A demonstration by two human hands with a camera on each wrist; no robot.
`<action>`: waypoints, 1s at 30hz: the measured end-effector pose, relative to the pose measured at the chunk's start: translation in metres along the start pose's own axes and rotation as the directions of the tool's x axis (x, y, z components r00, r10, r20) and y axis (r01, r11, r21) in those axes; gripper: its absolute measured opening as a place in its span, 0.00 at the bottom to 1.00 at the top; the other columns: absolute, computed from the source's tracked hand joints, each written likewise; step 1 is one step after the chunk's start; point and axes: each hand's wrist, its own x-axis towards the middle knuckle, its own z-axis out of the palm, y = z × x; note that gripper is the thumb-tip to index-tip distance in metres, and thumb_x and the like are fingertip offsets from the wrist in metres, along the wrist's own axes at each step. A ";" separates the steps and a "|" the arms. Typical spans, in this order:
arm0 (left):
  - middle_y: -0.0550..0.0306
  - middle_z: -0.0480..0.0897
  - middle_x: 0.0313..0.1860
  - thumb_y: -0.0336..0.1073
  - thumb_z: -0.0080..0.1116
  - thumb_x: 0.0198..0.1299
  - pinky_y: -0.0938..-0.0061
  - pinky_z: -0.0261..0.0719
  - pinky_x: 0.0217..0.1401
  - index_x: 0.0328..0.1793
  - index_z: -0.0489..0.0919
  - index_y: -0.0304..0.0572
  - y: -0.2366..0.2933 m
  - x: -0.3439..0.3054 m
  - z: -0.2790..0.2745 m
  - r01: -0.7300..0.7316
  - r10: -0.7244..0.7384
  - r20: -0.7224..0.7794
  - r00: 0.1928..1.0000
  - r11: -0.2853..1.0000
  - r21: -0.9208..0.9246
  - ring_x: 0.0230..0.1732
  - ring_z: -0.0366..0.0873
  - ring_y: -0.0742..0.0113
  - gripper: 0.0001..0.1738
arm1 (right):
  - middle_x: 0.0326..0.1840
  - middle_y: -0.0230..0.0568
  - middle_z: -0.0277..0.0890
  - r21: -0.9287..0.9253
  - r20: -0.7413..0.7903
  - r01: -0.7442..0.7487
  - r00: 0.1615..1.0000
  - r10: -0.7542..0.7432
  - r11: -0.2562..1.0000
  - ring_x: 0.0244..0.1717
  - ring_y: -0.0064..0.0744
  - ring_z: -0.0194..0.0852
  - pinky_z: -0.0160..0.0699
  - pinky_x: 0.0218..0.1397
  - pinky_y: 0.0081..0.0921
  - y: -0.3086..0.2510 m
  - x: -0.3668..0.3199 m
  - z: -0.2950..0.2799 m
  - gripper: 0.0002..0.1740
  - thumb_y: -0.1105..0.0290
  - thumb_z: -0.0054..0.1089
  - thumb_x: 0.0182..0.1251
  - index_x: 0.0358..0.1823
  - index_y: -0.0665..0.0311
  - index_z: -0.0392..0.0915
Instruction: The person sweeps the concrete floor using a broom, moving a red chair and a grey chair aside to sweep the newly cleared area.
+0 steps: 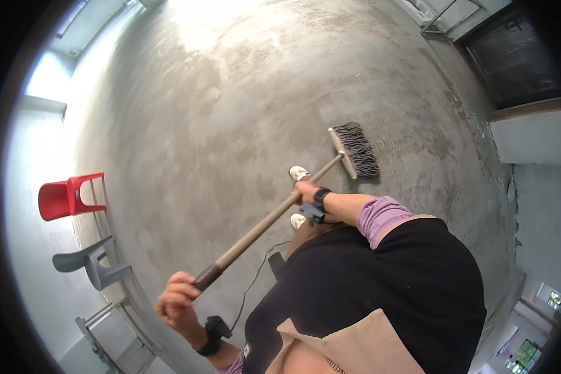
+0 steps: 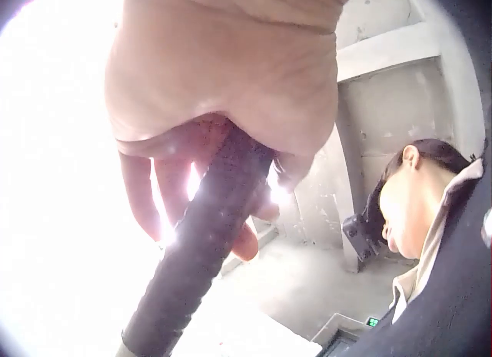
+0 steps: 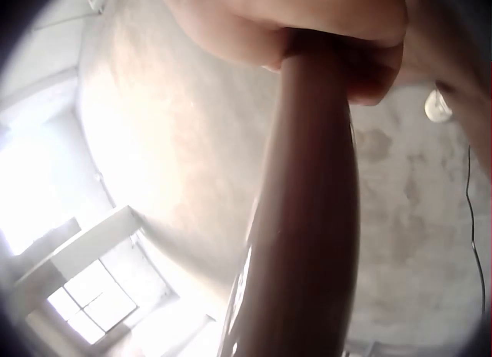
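Note:
A long-handled broom [image 1: 255, 234] slants across the head view, its head of dark, wavy bristles [image 1: 360, 149] down on the concrete floor. Near the top end of the pole, my left hand [image 1: 177, 302] holds the dark sleeve; the left wrist view shows this ribbed black grip [image 2: 204, 242] running out from under the palm, fingers around it. Lower down, my right hand [image 1: 305, 192] grips the pole nearer the bristles. In the right wrist view the fingers [image 3: 373, 84] wrap the smooth pole [image 3: 307, 211], which hides part of them.
Bare grey concrete [image 1: 230, 106] spreads around, with darker damp-looking patches. My light shoes [image 1: 298, 173] stand close to the pole. Along the left wall are a red chair [image 1: 59, 199] and a grey chair [image 1: 100, 268]. A thin cable [image 1: 249, 290] hangs from the left wrist device.

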 end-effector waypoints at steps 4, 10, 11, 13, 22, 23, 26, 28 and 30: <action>0.61 0.68 0.13 0.45 0.43 0.63 0.65 0.64 0.41 0.17 0.61 0.50 0.049 -0.042 -0.046 -0.142 0.136 -0.091 0.986 0.988 -0.059 0.23 0.68 0.65 0.21 | 0.27 0.40 0.69 -0.004 0.062 -0.083 0.995 0.084 0.997 0.26 0.35 0.73 0.75 0.26 0.39 0.068 -0.055 0.080 0.06 0.75 0.46 0.56 0.36 0.59 0.62; 0.66 0.63 0.09 0.43 0.40 0.66 0.70 0.61 0.38 0.17 0.59 0.53 0.143 -0.099 -0.055 -0.186 0.186 -0.019 0.982 0.983 0.013 0.15 0.62 0.73 0.21 | 0.23 0.39 0.70 -0.168 0.229 -0.277 0.922 0.311 0.946 0.23 0.33 0.74 0.74 0.22 0.36 0.124 -0.125 0.121 0.01 0.74 0.42 0.59 0.32 0.61 0.62; 0.66 0.63 0.09 0.43 0.40 0.66 0.70 0.61 0.38 0.17 0.59 0.53 0.152 -0.106 -0.048 -0.203 0.203 -0.001 0.979 0.979 0.017 0.14 0.62 0.73 0.21 | 0.24 0.38 0.71 -0.183 0.255 -0.288 0.909 0.329 0.940 0.24 0.33 0.75 0.76 0.25 0.36 0.128 -0.134 0.121 0.01 0.73 0.42 0.59 0.32 0.61 0.63; 0.66 0.63 0.09 0.43 0.40 0.66 0.70 0.61 0.38 0.17 0.58 0.53 0.160 -0.118 -0.041 -0.199 0.201 -0.038 0.979 0.979 0.036 0.15 0.62 0.74 0.22 | 0.25 0.37 0.73 -0.202 0.302 -0.307 0.884 0.358 0.930 0.27 0.33 0.76 0.79 0.31 0.36 0.130 -0.147 0.112 0.03 0.71 0.44 0.60 0.32 0.61 0.66; 0.63 0.65 0.12 0.45 0.41 0.64 0.65 0.64 0.41 0.16 0.58 0.51 0.087 -0.088 0.068 -0.145 0.149 0.051 0.988 0.987 -0.075 0.17 0.65 0.70 0.22 | 0.26 0.39 0.73 0.091 0.345 -0.199 0.926 0.157 0.976 0.27 0.35 0.75 0.75 0.30 0.35 0.039 -0.120 -0.063 0.01 0.74 0.47 0.57 0.30 0.61 0.67; 0.62 0.66 0.13 0.44 0.41 0.64 0.63 0.64 0.42 0.17 0.58 0.50 0.074 -0.085 0.090 -0.110 0.118 0.069 0.991 0.989 -0.103 0.19 0.65 0.69 0.22 | 0.25 0.39 0.73 0.097 0.328 -0.154 0.938 0.114 0.983 0.27 0.36 0.75 0.75 0.30 0.35 0.030 -0.104 -0.094 0.02 0.73 0.47 0.57 0.30 0.62 0.68; 0.60 0.68 0.16 0.43 0.41 0.63 0.58 0.66 0.46 0.18 0.61 0.47 0.025 -0.089 0.164 -0.007 0.033 0.126 0.991 0.980 -0.196 0.22 0.67 0.65 0.20 | 0.26 0.41 0.74 0.033 0.293 0.009 0.956 -0.018 0.999 0.27 0.36 0.74 0.74 0.28 0.35 0.001 -0.055 -0.205 0.08 0.68 0.46 0.58 0.28 0.64 0.71; 0.57 0.69 0.17 0.40 0.42 0.62 0.53 0.67 0.49 0.18 0.62 0.46 -0.005 -0.099 0.222 0.042 -0.014 0.111 0.994 0.968 -0.248 0.25 0.69 0.61 0.18 | 0.26 0.42 0.74 -0.036 0.242 0.139 0.962 -0.126 0.990 0.25 0.36 0.72 0.72 0.27 0.35 -0.020 -0.056 -0.286 0.11 0.65 0.45 0.59 0.27 0.65 0.73; 0.55 0.71 0.19 0.39 0.43 0.61 0.50 0.68 0.51 0.19 0.63 0.45 -0.030 -0.113 0.272 0.143 -0.093 0.164 0.982 0.935 -0.325 0.29 0.71 0.59 0.17 | 0.25 0.44 0.74 -0.261 0.146 0.302 0.951 -0.272 0.917 0.23 0.38 0.71 0.71 0.26 0.35 -0.033 -0.036 -0.372 0.10 0.67 0.46 0.58 0.27 0.66 0.73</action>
